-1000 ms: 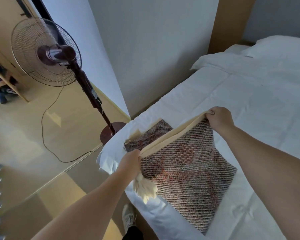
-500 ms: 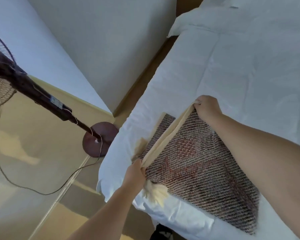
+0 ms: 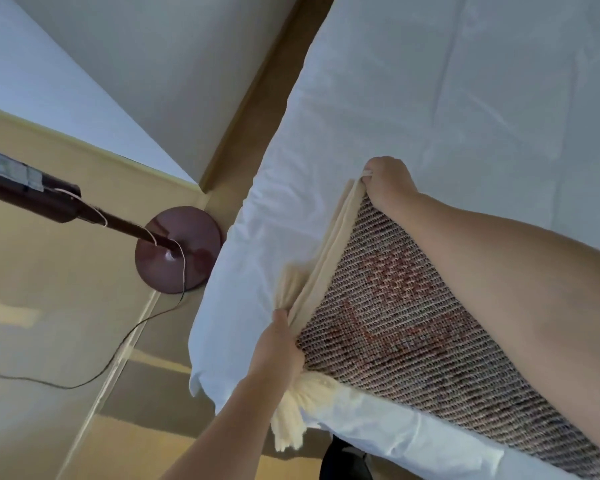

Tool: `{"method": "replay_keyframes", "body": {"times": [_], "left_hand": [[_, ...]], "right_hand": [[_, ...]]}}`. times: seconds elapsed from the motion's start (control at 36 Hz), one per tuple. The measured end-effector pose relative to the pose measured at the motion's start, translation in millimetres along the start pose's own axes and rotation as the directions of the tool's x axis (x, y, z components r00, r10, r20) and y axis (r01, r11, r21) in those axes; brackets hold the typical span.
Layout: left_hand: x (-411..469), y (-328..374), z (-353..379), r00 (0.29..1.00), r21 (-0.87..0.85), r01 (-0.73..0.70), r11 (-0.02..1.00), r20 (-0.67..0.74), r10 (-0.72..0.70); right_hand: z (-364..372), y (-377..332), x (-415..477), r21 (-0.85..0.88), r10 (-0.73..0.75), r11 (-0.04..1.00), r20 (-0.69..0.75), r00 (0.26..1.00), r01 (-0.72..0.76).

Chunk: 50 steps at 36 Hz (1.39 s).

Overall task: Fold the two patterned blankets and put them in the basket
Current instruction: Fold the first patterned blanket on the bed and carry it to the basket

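Folded on near corner of bed: patterned blanket. Pinched by cream edge, left hand at tasselled near end, right hand at far end. Likely soft, limp, moderately heavy; take hold at corners and keep edge taut against sagging.

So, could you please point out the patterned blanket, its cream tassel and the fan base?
patterned blanket (image 3: 413, 358), head view, woven top face.
cream tassel (image 3: 288, 424), head view, hanging strands.
fan base (image 3: 201, 237), head view, bare disc top.

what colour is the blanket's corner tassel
Cream, a fluffy yarn tassel; head view shows it.
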<state>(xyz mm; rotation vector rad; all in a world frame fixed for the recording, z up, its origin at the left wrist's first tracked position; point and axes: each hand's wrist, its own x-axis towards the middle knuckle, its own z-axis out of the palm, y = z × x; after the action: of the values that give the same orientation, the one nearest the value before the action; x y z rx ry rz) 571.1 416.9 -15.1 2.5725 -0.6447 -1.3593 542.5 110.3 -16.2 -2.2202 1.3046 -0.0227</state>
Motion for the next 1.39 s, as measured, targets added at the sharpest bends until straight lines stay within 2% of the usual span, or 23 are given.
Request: {"method": "replay_keyframes", "body": {"times": [0.19, 0.25, 0.33, 0.39, 0.5, 0.56, 0.75, 1.06, 1.22, 1.31, 1.39], "left_hand": [[5.2, -5.6, 1.0, 0.999, 0.032, 0.036, 0.999, -0.015, -0.035], [4.5, -0.1, 2.6, 0.998, 0.119, 0.015, 0.993, -0.055, -0.009], [5.5, 14.3, 11.5, 0.976, 0.344, -0.092, 0.934, -0.156, 0.153], [7.9, 28.2, 20.7, 0.947, 0.398, -0.205, 0.894, -0.152, 0.284], [21.8, 54.8, 60.6, 0.823, 0.5, -0.455, 0.737, -0.08, 0.562], [27.0, 66.3, 82.9, 0.795, 0.542, -0.491, 0.682, -0.042, 0.606], [17.4, 92.0, 147.5, 0.772, 0.633, -0.513, 0.58, 0.044, 0.635], [-22.5, 143.2, 241.0, 0.735, 0.668, -0.549, 0.503, 0.099, 0.67], [-41.4, 170.4, 282.1, 0.736, 0.664, -0.543, 0.515, 0.081, 0.672], [-41.8, 171.4, 282.9, 0.743, 0.663, -0.517, 0.542, 0.031, 0.669], [-44.5, 169.6, 280.1, 0.723, 0.668, -0.529, 0.524, 0.031, 0.69]], "right_hand": [[21.9, -0.2, 10.5, -0.024, 0.011, 1.0, 0.03, 0.999, -0.011], [28.4, 3.2, 8.7, 0.003, 0.009, 1.0, 0.031, 0.999, -0.009], [32.8, 11.3, -10.9, 0.033, -0.052, 0.998, 0.016, 0.999, 0.052], [35.5, 24.3, -29.5, -0.08, -0.157, 0.985, -0.011, 0.988, 0.155], [39.2, 67.9, -63.1, -0.354, -0.221, 0.893, 0.193, 0.956, 0.278], [38.0, 95.7, -76.0, -0.425, -0.192, 0.864, 0.217, 0.957, 0.27], [3.6, 193.0, -107.9, -0.52, -0.089, 0.837, 0.182, 0.979, 0.172], [-67.3, 349.4, -176.7, -0.542, 0.176, 0.831, 0.033, 0.984, -0.13], [-73.9, 373.8, -191.7, -0.493, 0.165, 0.86, 0.023, 0.986, -0.133], [-68.0, 368.6, -207.0, -0.468, 0.145, 0.877, 0.037, 0.989, -0.111], [-57.0, 360.0, -230.6, -0.436, 0.132, 0.895, 0.059, 0.99, -0.093]]}}
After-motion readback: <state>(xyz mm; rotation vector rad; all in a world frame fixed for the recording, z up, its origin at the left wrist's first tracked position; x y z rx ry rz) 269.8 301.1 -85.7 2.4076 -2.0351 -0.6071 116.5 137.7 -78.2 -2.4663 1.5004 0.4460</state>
